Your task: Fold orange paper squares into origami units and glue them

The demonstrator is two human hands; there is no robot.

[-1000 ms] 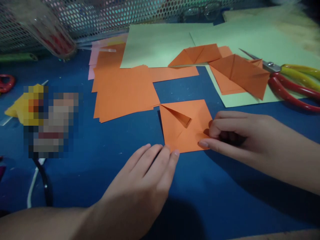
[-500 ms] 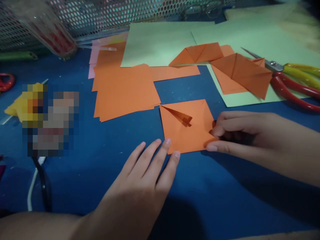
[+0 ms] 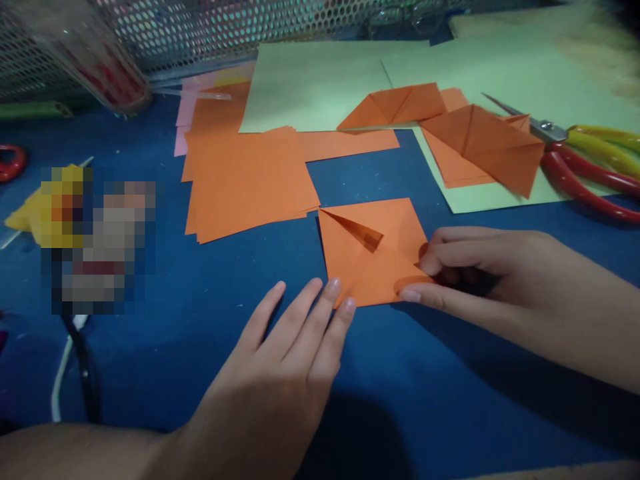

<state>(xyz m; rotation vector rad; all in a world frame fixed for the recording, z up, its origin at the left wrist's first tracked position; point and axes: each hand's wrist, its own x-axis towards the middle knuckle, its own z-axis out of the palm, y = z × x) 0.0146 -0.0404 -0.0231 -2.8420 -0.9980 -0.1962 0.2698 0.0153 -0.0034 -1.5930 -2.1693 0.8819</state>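
Note:
A folded square of orange paper (image 3: 367, 267) lies on the blue tabletop, with a narrow raised pleat running from its upper left corner to the middle. My left hand (image 3: 290, 353) lies flat with its fingers spread, two fingertips touching the paper's lower left corner. At the right edge, my right hand (image 3: 480, 267) pinches the lower right corner between thumb and fingers. That corner bends up a little, and part of it is hidden by the fingers.
A stack of orange sheets (image 3: 250, 180) lies behind to the left. Folded orange pieces (image 3: 485, 143) rest on pale green sheets (image 3: 330, 80), beside scissors (image 3: 560, 140) with red and yellow handles. A clear cup (image 3: 110, 73) stands at a perforated panel; cables (image 3: 83, 373) run at left.
My right thumb has slid slightly left over the paper's lower right corner, which now curls more. My left hand stays nearly in place.

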